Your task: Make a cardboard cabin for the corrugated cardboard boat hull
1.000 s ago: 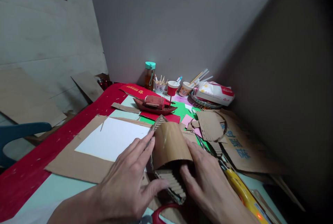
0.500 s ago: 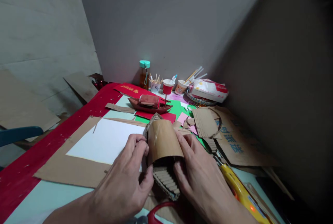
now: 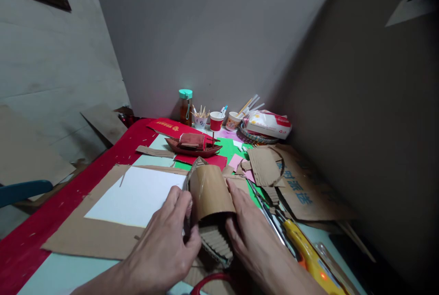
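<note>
Held low in the middle of the view, between two hands: the cardboard boat (image 3: 212,190), hub of the clock used here, with arched brown cover and pointed end toward twelve. Grasped between eight and nine by the left hand (image 3: 168,235), with fingers bent in against the hull wall. Grasped between three and four by the right hand (image 3: 254,231), with fingers laid along the cover's flank and thumb at the mouth of the arch.

Little room at four: just past the right forearm, a yellow tool (image 3: 308,254) and slim metal lengths (image 3: 269,219). Tight toward twelve too, with red card (image 3: 209,162) just beyond the pointed end, then a dark red model boat (image 3: 192,144) near eleven. Crowded at two by a corrugated piece (image 3: 264,167). More room between nine and ten, over flat white paper (image 3: 133,196) on a cardboard sheet (image 3: 89,235), and out to the edge of the red cloth (image 3: 68,208).

Hidden: left fingertips, behind knuckles and hull, so firmness of grip hard to judge. Cut off by the bottom border: both forearms, the yellow tool, and a red loop handle (image 3: 212,277) at six. Lost in shadow, past four: a black flat shape (image 3: 346,244), perhaps a tray or pad.
</note>
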